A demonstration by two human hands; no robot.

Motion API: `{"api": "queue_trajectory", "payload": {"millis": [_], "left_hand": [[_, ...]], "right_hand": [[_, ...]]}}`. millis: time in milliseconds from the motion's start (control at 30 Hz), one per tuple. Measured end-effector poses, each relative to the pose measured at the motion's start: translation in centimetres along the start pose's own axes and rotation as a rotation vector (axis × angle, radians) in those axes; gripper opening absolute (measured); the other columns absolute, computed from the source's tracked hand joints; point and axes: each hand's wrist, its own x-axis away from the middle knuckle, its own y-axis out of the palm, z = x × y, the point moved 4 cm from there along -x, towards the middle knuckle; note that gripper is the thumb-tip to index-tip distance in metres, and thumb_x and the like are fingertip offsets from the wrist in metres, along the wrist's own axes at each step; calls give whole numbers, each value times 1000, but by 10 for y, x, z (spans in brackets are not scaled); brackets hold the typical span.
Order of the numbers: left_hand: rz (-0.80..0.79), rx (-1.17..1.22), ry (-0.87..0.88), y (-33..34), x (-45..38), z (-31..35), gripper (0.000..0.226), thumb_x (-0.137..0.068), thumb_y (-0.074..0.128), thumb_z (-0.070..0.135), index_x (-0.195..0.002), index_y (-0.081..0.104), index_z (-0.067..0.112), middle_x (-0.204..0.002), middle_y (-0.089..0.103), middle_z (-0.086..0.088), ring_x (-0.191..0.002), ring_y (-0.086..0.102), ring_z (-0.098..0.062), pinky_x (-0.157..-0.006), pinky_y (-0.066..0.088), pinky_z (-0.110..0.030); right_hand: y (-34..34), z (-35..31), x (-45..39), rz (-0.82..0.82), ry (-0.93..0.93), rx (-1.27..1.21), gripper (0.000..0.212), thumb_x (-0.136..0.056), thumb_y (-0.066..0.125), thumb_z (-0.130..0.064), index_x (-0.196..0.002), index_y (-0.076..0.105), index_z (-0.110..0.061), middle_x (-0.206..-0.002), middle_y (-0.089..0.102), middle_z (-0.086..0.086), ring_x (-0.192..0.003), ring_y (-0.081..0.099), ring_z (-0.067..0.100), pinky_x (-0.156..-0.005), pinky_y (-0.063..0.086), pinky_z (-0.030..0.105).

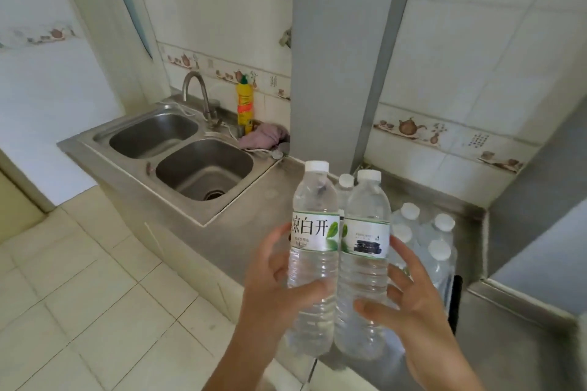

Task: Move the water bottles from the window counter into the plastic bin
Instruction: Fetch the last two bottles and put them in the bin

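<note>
Two clear water bottles with white caps and green-and-white labels are held upright, side by side, in front of me. My left hand point(273, 292) grips the left bottle point(313, 251) around its lower half. My right hand point(409, 305) wraps the right bottle point(365, 260) the same way. A third bottle point(345, 184) shows only its cap and shoulder behind the pair; what holds it is hidden. Several more bottles point(435, 241) stand in a plastic-wrapped pack on the steel counter point(263, 209) to the right. No plastic bin is in view.
A steel double sink point(190, 152) with a curved tap point(198, 92) sits at the left of the counter. A yellow detergent bottle point(245, 105) and a pink cloth point(263, 136) lie behind it. A grey pillar point(336, 57) rises at the back. Tiled floor point(95, 295) spreads at lower left.
</note>
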Motion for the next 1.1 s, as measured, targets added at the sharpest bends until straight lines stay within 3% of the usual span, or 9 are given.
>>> {"api": "queue_trajectory", "payload": {"millis": [133,267,400,500,600,800,900,1033,1100], "left_hand": [[-148,-66,-22,6,-84,10,91,-38,91,22,-116,56,52,-114,74,7,-105,70,-18,-91,56,-46],[-269,-183,13,18,-150,11,81,-42,92,20,-104,59,60,-105,72,21,-102,66,-13,-90,55,-40],[-404,-255,57,33,-194,5,81,-41,92,23,-110,58,51,-109,71,14,-103,66,-15,-87,56,-37],[-484,-287,60,42,-212,-8,85,-40,92,25,-112,55,48,-113,71,8,-102,69,-15,-87,58,-42],[-535,-298,82,51,-219,-21,84,-39,92,29,-111,53,49,-115,69,13,-107,66,-10,-94,55,-43],[-582,-260,145,68,-227,-26,77,-44,97,26,-108,58,47,-110,67,28,-105,62,3,-102,47,-38],[-593,-220,172,68,-229,-32,75,-47,95,29,-108,58,52,-114,68,22,-111,63,-4,-102,47,-40],[-603,-185,155,62,-227,-49,79,-54,94,29,-120,53,44,-124,66,18,-120,60,-7,-109,44,-40],[-585,-201,138,59,-227,-61,80,-55,93,30,-119,50,48,-125,64,14,-121,59,-6,-111,43,-41]], "right_hand": [[12,-3,-49,168,-29,35,108,-48,89,6,-129,44,-50,-113,70,-4,-100,67,17,-78,56,38],[17,2,-90,348,-47,73,103,-52,86,8,-128,46,-49,-115,66,-6,-100,65,13,-86,55,44],[20,12,-117,504,-56,131,94,-57,88,-1,-131,44,-40,-116,62,-12,-96,62,-1,-72,55,21],[22,22,-131,605,-41,158,85,-60,88,-8,-129,45,-33,-114,62,-14,-103,60,2,-77,48,12],[20,28,-137,686,-31,168,74,-62,86,-3,-123,51,-25,-109,66,-13,-96,61,-5,-73,46,3],[19,31,-140,867,-6,183,76,-55,85,3,-119,49,-17,-105,64,-6,-97,62,11,-84,52,30],[23,27,-139,906,-11,188,77,-55,85,5,-120,49,-16,-100,62,-9,-93,60,7,-74,48,18],[26,25,-130,930,-45,291,76,-57,85,3,-121,49,-18,-104,63,-6,-94,60,15,-81,50,28],[29,26,-129,919,-52,345,75,-59,83,3,-121,48,-21,-106,61,-6,-96,57,13,-81,47,21]]}}
